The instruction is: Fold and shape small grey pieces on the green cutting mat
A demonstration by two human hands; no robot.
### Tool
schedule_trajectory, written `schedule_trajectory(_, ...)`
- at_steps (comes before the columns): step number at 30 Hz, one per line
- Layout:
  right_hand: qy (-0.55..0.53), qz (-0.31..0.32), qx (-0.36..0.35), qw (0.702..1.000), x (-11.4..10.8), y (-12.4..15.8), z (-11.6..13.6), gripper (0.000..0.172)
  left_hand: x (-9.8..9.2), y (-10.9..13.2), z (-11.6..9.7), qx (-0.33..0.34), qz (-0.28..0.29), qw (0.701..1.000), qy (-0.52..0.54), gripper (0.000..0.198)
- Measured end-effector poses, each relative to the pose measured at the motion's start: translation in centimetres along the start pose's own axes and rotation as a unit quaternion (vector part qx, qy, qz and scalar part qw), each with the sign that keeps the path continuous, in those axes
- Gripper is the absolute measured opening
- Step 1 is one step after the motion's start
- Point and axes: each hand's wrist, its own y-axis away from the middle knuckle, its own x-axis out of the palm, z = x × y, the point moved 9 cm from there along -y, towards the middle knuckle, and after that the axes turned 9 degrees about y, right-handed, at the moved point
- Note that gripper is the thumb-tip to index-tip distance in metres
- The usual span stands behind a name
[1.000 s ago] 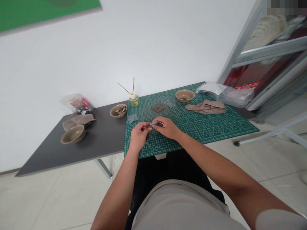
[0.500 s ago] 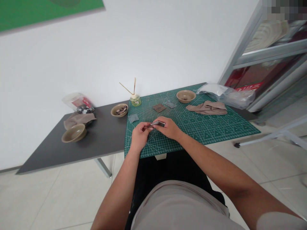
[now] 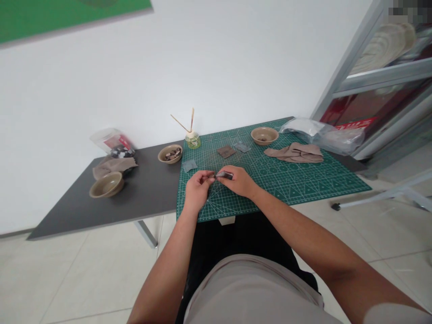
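Cutting mat (image 3: 303, 184) on grey table (image 3: 145, 198)

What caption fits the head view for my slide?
Left hand and right hand hold a small dark piece above a green cutting mat.

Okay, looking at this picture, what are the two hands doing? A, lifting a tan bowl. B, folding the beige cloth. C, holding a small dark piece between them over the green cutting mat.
C. The left hand and right hand meet over the green cutting mat, their fingers on a small dark piece.
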Motion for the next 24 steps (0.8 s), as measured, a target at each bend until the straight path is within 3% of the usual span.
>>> schedule_trajectory(4, -0.01, -0.014, 0.012, 1.0, -0.4, 0.0, 0.0, 0.009, -0.7, -0.3, 0.7, 0.022, -0.023, 0.998, 0.059, 0.022)
schedule_trajectory(10, -0.059, -0.115, 0.09, 0.988, -2.0, 0.1, -2.0, 0.03, -0.7, -0.3, 0.6, 0.01, -0.041, 0.985, 0.169, 0.026)
schedule_trajectory(14, -0.065, -0.108, 0.108, 0.986, -1.3, 0.0, -3.0, 0.031, -0.5, -0.1, 0.0, 0.024, -0.046, 0.983, 0.178, 0.023)
schedule_trajectory(19, 0.063, -0.165, 0.106, 0.979, -2.2, 0.2, -2.9, 0.03, -0.6, -0.1, 0.1, 0.026, -0.049, 0.98, 0.191, 0.018)
schedule_trajectory(24, 0.088, -0.124, 0.1, 0.983, -1.6, 0.0, -2.6, 0.03, -0.6, -0.2, 0.4, 0.03, -0.042, 0.977, 0.206, 0.02)
